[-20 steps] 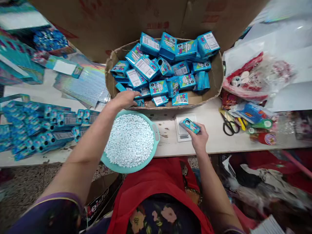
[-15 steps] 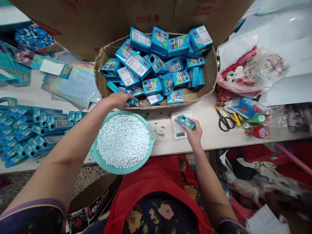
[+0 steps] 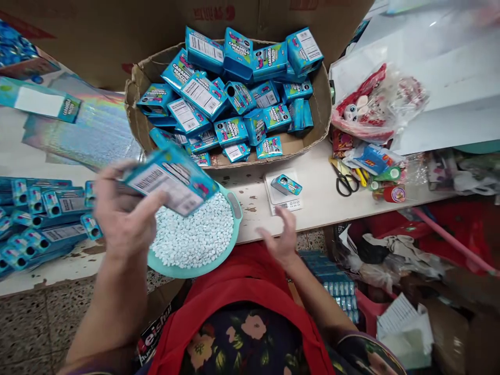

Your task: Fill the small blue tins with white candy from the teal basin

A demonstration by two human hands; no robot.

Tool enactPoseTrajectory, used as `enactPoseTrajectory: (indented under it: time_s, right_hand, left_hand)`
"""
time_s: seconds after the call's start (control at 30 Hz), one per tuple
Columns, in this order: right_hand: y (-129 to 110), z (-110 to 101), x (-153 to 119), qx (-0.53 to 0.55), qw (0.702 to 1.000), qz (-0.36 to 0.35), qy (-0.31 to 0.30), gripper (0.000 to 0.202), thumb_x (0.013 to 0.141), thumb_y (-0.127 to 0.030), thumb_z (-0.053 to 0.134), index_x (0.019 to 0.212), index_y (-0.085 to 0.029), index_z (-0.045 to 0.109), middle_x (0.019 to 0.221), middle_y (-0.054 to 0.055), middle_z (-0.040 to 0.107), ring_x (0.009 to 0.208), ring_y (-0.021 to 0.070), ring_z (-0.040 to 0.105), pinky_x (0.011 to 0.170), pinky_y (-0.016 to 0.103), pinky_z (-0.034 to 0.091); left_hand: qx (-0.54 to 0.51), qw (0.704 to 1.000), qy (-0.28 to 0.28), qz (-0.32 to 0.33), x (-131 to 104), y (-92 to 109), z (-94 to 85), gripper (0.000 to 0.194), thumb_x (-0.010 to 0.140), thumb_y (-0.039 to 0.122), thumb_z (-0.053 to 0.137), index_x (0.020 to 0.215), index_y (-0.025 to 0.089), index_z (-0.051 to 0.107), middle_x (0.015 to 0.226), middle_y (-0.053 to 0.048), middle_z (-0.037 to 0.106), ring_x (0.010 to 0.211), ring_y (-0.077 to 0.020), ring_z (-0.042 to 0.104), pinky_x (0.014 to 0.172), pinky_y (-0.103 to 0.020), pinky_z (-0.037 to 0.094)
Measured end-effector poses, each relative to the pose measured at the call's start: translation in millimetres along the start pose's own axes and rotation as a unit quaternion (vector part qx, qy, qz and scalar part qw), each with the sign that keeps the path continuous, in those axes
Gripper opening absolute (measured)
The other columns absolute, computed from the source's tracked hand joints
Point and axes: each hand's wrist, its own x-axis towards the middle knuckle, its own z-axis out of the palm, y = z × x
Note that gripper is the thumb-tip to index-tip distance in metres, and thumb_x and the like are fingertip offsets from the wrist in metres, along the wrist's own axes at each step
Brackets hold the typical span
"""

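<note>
The blue carton (image 3: 185, 174) is gripped in the left hand (image 3: 127, 221), partly over the basin (image 3: 191, 272) of pellets (image 3: 195, 239); the right hand (image 3: 283, 239) is spread and empty. Light, slick, crushable card is expected, best held by narrow sides. Room is offered between basin and scale (image 3: 273, 199), short of the bench's (image 3: 252, 228) edge.

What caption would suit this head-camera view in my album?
Left hand holding a blue carton over white pellets, right hand open near a scale.
</note>
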Motion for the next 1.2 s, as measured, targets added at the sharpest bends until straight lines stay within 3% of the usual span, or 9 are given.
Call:
enactPoseTrajectory:
  time_s: [0.07, 0.17, 0.3, 0.47, 0.57, 0.73, 0.97, 1.1, 1.2]
  right_hand:
    - [-26, 24, -9, 0.162, 0.978, 0.063, -0.112, 0.085, 0.074, -0.045, 0.076, 0.143, -0.03, 0.03, 0.135, 0.012, 0.052, 0.12, 0.0267, 0.055, 0.096, 0.045, 0.052]
    - [-51, 42, -15, 0.288, 0.92, 0.193, -0.183, 0.09, 0.073, -0.049, 0.076, 0.145, -0.03, 0.027, 0.14, 0.011, 0.05, 0.12, 0.0249, 0.057, 0.095, 0.04, 0.052]
    - [-52, 34, -11, 0.291, 0.878, 0.327, -0.192, 0.072, 0.072, -0.04, 0.078, 0.134, -0.025, 0.044, 0.117, 0.006, 0.065, 0.104, 0.0206, 0.064, 0.089, 0.034, 0.053]
    - [-31, 8, -14, 0.273, 0.879, 0.344, -0.185, 0.049, 0.067, -0.034, 0.081, 0.11, -0.023, 0.059, 0.105, 0.001, 0.069, 0.094, 0.0187, 0.065, 0.086, 0.032, 0.053]
    - [-9, -5, -26, 0.252, 0.897, 0.345, -0.113, 0.048, 0.066, -0.031, 0.081, 0.106, -0.023, 0.057, 0.101, 0.001, 0.069, 0.093, 0.0183, 0.065, 0.087, 0.033, 0.053]
    - [40, 1, -41, 0.182, 0.923, 0.337, 0.03, 0.047, 0.064, -0.031, 0.081, 0.099, -0.021, 0.051, 0.09, 0.001, 0.066, 0.083, 0.0172, 0.064, 0.084, 0.036, 0.053]
    - [83, 50, -31, 0.139, 0.957, 0.253, 0.015, 0.045, 0.07, -0.037, 0.076, 0.102, -0.02, 0.049, 0.121, 0.013, 0.063, 0.123, 0.0228, 0.054, 0.109, 0.046, 0.037]
    - [78, 28, -39, 0.066, 0.978, 0.199, -0.015, 0.063, 0.064, -0.043, 0.081, 0.113, -0.019, 0.049, 0.125, 0.015, 0.058, 0.119, 0.0243, 0.055, 0.103, 0.044, 0.044]
    - [74, -4, -22, -0.011, 0.994, 0.092, 0.053, 0.076, 0.063, -0.043, 0.081, 0.124, -0.02, 0.043, 0.127, 0.016, 0.053, 0.117, 0.0259, 0.054, 0.093, 0.044, 0.05]
  left_hand:
    - [-0.058, 0.985, -0.104, -0.127, -32, -13, 0.2, 0.059, 0.057, 0.032, 0.083, 0.109, 0.022, 0.057, 0.095, 0.0, 0.067, 0.076, -0.014, 0.062, 0.07, -0.028, 0.054]
    - [-0.069, 0.944, -0.209, -0.247, -68, -34, 1.7, 0.048, 0.064, 0.031, 0.081, 0.103, 0.021, 0.056, 0.08, 0.0, 0.067, 0.068, -0.0142, 0.062, 0.063, -0.027, 0.053]
    - [-0.044, 0.922, -0.29, -0.254, -93, -49, 5.5, 0.038, 0.07, 0.034, 0.077, 0.096, 0.021, 0.054, 0.082, 0.0, 0.065, 0.076, -0.0153, 0.063, 0.066, -0.026, 0.052]
    - [0.006, 0.902, -0.383, -0.202, -95, -51, 19.6, 0.033, 0.079, 0.037, 0.069, 0.105, 0.022, 0.055, 0.099, -0.003, 0.063, 0.088, -0.0163, 0.062, 0.077, -0.028, 0.051]
    - [0.015, 0.914, -0.373, -0.156, -82, -51, 31.4, 0.033, 0.083, 0.037, 0.064, 0.112, 0.023, 0.056, 0.113, -0.005, 0.062, 0.097, -0.0173, 0.061, 0.086, -0.031, 0.049]
    - [0.084, 0.951, -0.283, -0.092, -52, -56, 46.8, 0.025, 0.083, 0.038, 0.063, 0.1, 0.02, 0.063, 0.102, -0.006, 0.066, 0.095, -0.0187, 0.061, 0.087, -0.031, 0.047]
    - [0.063, 0.958, -0.244, -0.134, -43, -66, 45.9, 0.028, 0.079, 0.04, 0.065, 0.095, 0.018, 0.064, 0.099, -0.005, 0.067, 0.091, -0.0184, 0.063, 0.087, -0.032, 0.049]
    - [0.055, 0.96, -0.223, -0.16, -49, -71, 38.1, 0.028, 0.078, 0.041, 0.066, 0.094, 0.017, 0.064, 0.097, -0.005, 0.067, 0.093, -0.0191, 0.063, 0.085, -0.032, 0.05]
    - [0.048, 0.961, -0.208, -0.174, -51, -74, 33.7, 0.028, 0.076, 0.041, 0.067, 0.092, 0.017, 0.065, 0.096, -0.006, 0.068, 0.091, -0.0193, 0.063, 0.085, -0.032, 0.05]
